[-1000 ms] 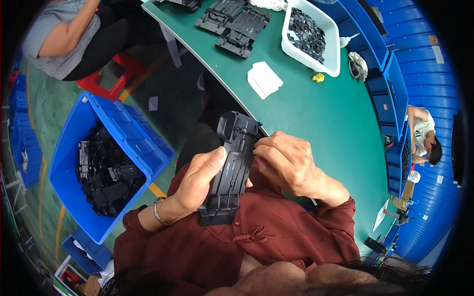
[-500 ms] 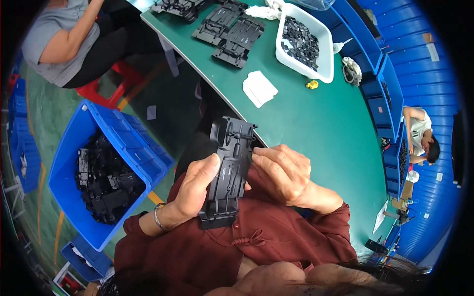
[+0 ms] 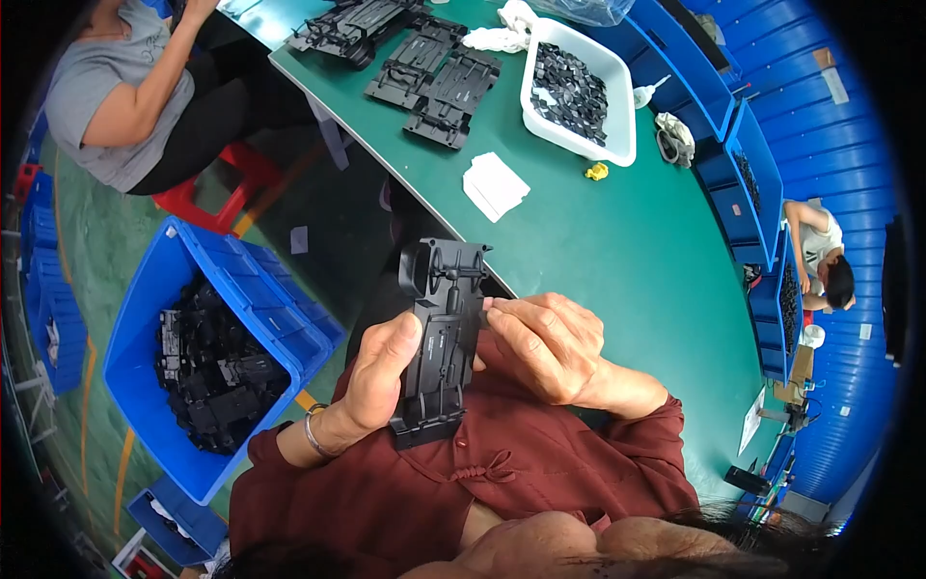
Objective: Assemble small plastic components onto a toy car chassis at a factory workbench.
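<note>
Clasping a black plastic chassis (image 3: 444, 338) by its left edge in the closed left hand (image 3: 378, 376), with right hand (image 3: 555, 349) bunched at the opposite edge (cannot tell whether gripping anything), before the maroon shirt (image 3: 550, 458), between blue crate (image 3: 133, 376) and green table (image 3: 617, 256).

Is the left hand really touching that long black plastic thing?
Touching. The head view shows the left hand gripping the long black plastic piece, with its thumb over the piece's left edge.
</note>
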The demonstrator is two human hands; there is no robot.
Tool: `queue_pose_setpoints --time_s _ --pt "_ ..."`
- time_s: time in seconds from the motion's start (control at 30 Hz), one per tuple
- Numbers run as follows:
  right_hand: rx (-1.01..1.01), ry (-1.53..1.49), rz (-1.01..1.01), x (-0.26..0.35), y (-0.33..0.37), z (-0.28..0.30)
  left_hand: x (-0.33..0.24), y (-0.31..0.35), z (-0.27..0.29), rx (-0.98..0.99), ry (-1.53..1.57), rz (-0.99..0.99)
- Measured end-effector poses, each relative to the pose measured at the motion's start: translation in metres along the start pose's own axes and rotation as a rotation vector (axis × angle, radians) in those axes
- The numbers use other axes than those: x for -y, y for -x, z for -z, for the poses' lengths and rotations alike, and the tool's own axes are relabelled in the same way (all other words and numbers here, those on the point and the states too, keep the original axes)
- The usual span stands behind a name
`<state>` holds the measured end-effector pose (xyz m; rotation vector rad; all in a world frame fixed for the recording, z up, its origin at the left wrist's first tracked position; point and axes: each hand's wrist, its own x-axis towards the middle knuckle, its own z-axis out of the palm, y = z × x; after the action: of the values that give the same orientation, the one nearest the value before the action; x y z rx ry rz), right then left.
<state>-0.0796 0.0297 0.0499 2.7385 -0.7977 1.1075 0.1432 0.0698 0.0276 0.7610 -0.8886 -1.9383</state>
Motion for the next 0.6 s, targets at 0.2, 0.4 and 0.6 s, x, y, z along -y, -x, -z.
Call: queue_pose_setpoints --time_s 0.2,0.4,0.6 --pt "-0.024 -0.032 -0.028 -0.003 0.0001 -0.0016 -0.0009 -0.0013 0.0001 0.011 -0.014 -0.018" --pt "-0.001 -0.067 -0.067 -0.0034 0.0001 -0.0006 0.0003 -0.0012 -0.0011 0.005 0.004 -0.008" --pt "-0.009 -0.075 -0.069 -0.0037 0.0002 -0.0018 0.0002 -0.0009 -0.0001 0.013 -0.015 -0.003"
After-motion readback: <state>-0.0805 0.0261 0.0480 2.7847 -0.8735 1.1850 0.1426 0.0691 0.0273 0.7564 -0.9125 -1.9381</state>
